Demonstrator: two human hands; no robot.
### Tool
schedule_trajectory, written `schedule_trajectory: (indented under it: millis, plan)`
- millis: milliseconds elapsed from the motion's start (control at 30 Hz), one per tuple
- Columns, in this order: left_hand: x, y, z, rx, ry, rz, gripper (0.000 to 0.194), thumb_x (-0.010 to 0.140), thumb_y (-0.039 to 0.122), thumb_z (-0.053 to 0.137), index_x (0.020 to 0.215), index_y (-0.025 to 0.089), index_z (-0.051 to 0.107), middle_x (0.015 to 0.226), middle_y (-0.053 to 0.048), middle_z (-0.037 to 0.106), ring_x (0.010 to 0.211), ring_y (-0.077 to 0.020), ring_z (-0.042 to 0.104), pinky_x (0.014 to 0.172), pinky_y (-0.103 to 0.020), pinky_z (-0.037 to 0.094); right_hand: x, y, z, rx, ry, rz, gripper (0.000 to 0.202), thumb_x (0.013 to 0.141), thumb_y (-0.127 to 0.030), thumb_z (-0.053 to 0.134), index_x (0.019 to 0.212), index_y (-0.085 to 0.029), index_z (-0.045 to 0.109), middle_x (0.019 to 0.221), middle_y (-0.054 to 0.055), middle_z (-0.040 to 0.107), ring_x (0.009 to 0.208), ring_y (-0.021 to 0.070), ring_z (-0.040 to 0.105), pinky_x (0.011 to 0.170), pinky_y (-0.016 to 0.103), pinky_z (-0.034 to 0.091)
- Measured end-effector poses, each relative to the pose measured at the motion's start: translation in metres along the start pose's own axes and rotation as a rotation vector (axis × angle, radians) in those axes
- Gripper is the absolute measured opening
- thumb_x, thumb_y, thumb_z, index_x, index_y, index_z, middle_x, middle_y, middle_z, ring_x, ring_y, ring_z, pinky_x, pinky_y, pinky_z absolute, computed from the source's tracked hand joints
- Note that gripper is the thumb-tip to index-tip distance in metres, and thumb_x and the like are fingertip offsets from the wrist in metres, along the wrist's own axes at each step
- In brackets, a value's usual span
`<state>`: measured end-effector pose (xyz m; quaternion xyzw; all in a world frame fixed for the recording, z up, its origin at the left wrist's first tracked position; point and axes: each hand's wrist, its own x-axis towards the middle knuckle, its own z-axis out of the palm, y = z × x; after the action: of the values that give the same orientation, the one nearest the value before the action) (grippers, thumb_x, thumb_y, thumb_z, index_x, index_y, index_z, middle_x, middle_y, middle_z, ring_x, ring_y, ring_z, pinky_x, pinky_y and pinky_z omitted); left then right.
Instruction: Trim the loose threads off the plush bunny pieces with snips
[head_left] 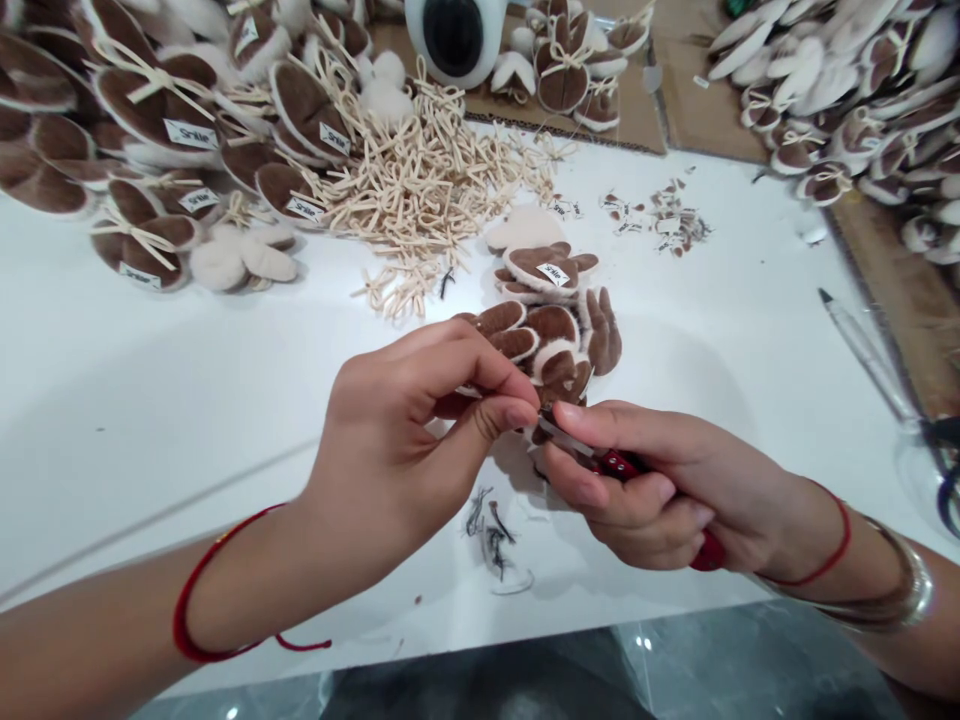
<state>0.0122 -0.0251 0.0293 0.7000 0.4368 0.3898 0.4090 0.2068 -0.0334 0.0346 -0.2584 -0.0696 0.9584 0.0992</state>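
My right hand [645,480] is wrapped round a red-handled knife [619,465], its short metal blade pointing left. My left hand [420,430] is closed in a pinch, thumb against forefinger, right by the blade tip. Whatever is between those fingertips is too small or hidden to make out. Just beyond the fingers lies a small pile of brown and cream plush pieces [555,325], one bearing a "smile" label [553,274]. Dark thread scraps [493,540] lie on the white table [247,400] below my hands.
Cream cord bows [435,170] are heaped at the back, beside stacked brown plush pieces [157,110]. More plush pieces [855,90] fill the back right. Small labels [664,220] lie scattered near a cardboard sheet [705,90]. Scissors [870,350] lie at the right edge.
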Motion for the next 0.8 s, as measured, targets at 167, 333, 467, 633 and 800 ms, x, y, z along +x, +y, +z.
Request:
schedule_trajectory:
  millis: [167, 333, 467, 633, 800]
  plan:
    - [0.000, 0.000, 0.000, 0.027, -0.004, -0.001, 0.015, 0.084, 0.011, 0.064, 0.070, 0.014, 0.065, 0.069, 0.002, 0.062, 0.060, -0.0065, 0.053, 0.053, -0.019, 0.038, -0.001, 0.002, 0.000, -0.011, 0.021, -0.011, 0.042, 0.102, -0.035, 0.036, 0.072, -0.015, 0.057, 0.043, -0.012, 0.021, 0.033, 0.0036, 0.010, 0.030, 0.011, 0.016]
    - [0.001, -0.001, 0.000, 0.057, 0.003, -0.012, 0.015, 0.084, 0.013, 0.064, 0.069, 0.014, 0.065, 0.067, 0.002, 0.062, 0.060, -0.0073, 0.053, 0.052, -0.020, 0.038, 0.000, 0.003, 0.000, -0.073, 0.101, -0.080, 0.041, 0.100, -0.037, 0.041, 0.069, -0.015, 0.056, 0.043, -0.013, 0.019, 0.033, 0.0028, 0.007, 0.030, 0.011, 0.015]
    - [0.002, 0.000, -0.001, 0.065, 0.034, -0.037, 0.016, 0.083, 0.013, 0.064, 0.067, 0.015, 0.065, 0.066, 0.002, 0.063, 0.063, -0.0080, 0.055, 0.056, -0.020, 0.040, -0.003, 0.000, 0.004, -0.088, 0.093, -0.084, 0.040, 0.098, -0.040, 0.043, 0.070, -0.015, 0.058, 0.044, -0.012, 0.022, 0.032, 0.0026, 0.010, 0.030, 0.013, 0.014]
    - [0.004, 0.000, -0.005, -0.069, 0.007, -0.134, 0.014, 0.081, 0.011, 0.066, 0.068, 0.016, 0.065, 0.066, 0.003, 0.064, 0.062, -0.0068, 0.057, 0.054, -0.015, 0.043, -0.007, -0.003, 0.012, -0.428, 0.394, -0.424, 0.036, 0.089, -0.045, 0.055, 0.066, -0.018, 0.058, 0.043, -0.010, 0.028, 0.035, 0.0039, 0.017, 0.032, 0.018, 0.012]
    - [0.008, -0.003, -0.007, -0.299, -0.088, -0.264, 0.015, 0.083, 0.015, 0.067, 0.068, 0.016, 0.065, 0.063, 0.004, 0.065, 0.058, -0.0068, 0.058, 0.052, -0.013, 0.045, -0.004, -0.009, 0.011, -0.801, 0.845, -0.718, 0.013, 0.076, -0.023, 0.074, 0.082, -0.020, 0.062, 0.045, -0.011, 0.035, 0.036, 0.0041, 0.023, 0.031, 0.017, 0.012]
